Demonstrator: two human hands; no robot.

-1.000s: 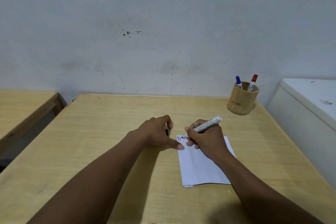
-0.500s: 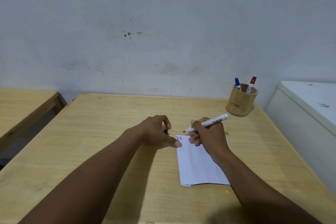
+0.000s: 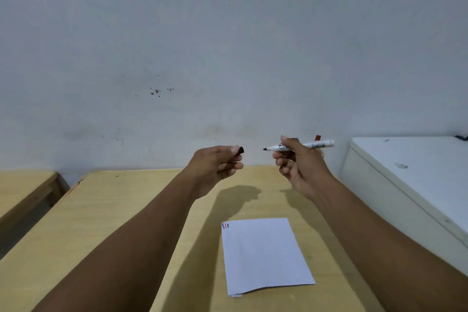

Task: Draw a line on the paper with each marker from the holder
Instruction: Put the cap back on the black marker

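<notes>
- Left-hand fingers [image 3: 234, 151] pinched shut on the small black cap [image 3: 240, 150]; right-hand fingers [image 3: 286, 140] wrapped round the marker [image 3: 304, 145], its dark tip bare and pointing left at the cap. Cap and tip level, apart, with a clear gap between.
- Step in hand, as I read it: recap the black marker. Do it well: line cap mouth and tip on one axis, bring the two together straight, push till seated; keep the wet tip off skin. Cap is small, only its end shows past the fingertips, so a skewed entry is likely.
- Nearest: paper [image 3: 266, 256], white, thin, rectangular, lying flat; bottom edge looks folded or doubled. Top left corner carries three short strokes [image 3: 225, 226], blue, red, dark, close together.
- Surface [image 3: 126, 223]: pale wood-grain, matte, square edges; hand shadows fall on it beyond the paper.
- Left hand [image 3: 215, 164] and right hand [image 3: 301, 167] raised above the surface, well clear of the paper.
- Marker body: white smooth plastic cylinder, printed label.
- Behind the right hand: a red marker cap [image 3: 317, 137] peeks out; holder hidden.
- Right: white cabinet [image 3: 405, 172], smooth top. Far: plain grey scuffed wall [image 3: 228, 45].
</notes>
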